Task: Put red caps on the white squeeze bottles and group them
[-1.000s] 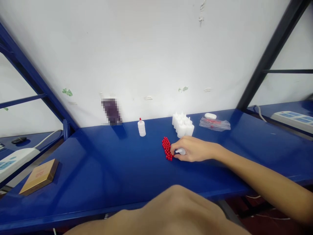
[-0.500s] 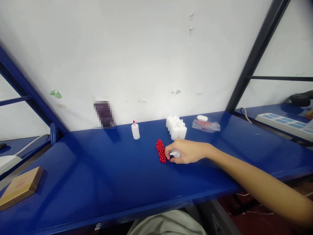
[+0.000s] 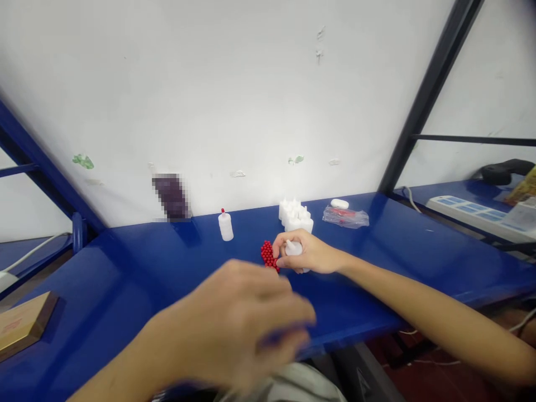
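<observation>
My right hand [image 3: 307, 254] is closed around a small white bottle [image 3: 293, 249], held upright just right of a cluster of small red caps [image 3: 268, 255] on the blue shelf [image 3: 419, 257]. My left hand [image 3: 243, 321] is blurred, close to the camera, above the shelf's front edge with its fingers spread and nothing in it. A group of uncapped white bottles [image 3: 295, 216] stands behind my right hand. One white bottle with a red cap [image 3: 225, 225] stands alone to the left.
A clear plastic bag [image 3: 345, 216] with a white lid lies at the back right. A brown box [image 3: 23, 324] sits at the left edge. Power strips [image 3: 473, 211] lie on the neighbouring shelves. A white wall and slanted frame bars stand behind.
My right hand has lifted the white bottle from lying on its side to upright. My left hand has come up into view from below. The camera has turned slightly right.
</observation>
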The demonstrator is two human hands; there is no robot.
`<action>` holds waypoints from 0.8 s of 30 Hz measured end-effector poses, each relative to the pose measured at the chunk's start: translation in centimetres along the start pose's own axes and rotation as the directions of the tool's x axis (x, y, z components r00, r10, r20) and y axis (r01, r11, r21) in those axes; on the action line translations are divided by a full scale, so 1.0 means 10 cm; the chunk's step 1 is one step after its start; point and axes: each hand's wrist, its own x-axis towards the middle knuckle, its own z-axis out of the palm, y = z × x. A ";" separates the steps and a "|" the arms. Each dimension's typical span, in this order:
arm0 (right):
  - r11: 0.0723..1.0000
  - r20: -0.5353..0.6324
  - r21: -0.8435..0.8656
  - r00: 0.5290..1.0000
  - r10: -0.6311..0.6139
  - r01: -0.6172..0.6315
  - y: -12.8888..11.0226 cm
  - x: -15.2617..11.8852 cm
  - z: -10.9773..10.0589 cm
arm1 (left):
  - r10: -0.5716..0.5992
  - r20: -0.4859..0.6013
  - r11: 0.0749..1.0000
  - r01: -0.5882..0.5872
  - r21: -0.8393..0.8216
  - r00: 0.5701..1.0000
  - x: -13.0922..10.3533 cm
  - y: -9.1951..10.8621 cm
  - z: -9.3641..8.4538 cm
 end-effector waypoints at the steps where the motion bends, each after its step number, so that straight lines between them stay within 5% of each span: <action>1: 0.995 -0.008 0.097 1.000 0.015 -0.015 0.03 0.02 0.01 | -0.069 -0.047 0.998 0.069 0.003 0.997 0.04 -0.20 0.03; 6: 0.884 0.016 0.465 0.999 0.030 -0.034 0.16 0.09 0.05 | -0.191 -0.094 0.981 0.187 -0.049 0.977 -0.05 -0.81 0.32; 12: 0.794 0.066 0.601 0.996 0.065 -0.091 0.19 0.10 0.09 | -0.121 -0.155 0.991 0.110 -0.079 0.980 -0.16 -0.87 0.51; 19: 0.828 0.066 0.552 0.995 0.073 -0.098 0.21 0.10 0.11 | 0.004 -0.297 0.995 0.025 0.094 0.955 -0.24 -0.87 0.67; 24: 0.978 -0.022 0.207 1.000 0.007 -0.002 0.20 0.08 0.13 | -0.072 -0.407 0.997 0.071 -0.019 0.911 -0.27 -0.85 0.81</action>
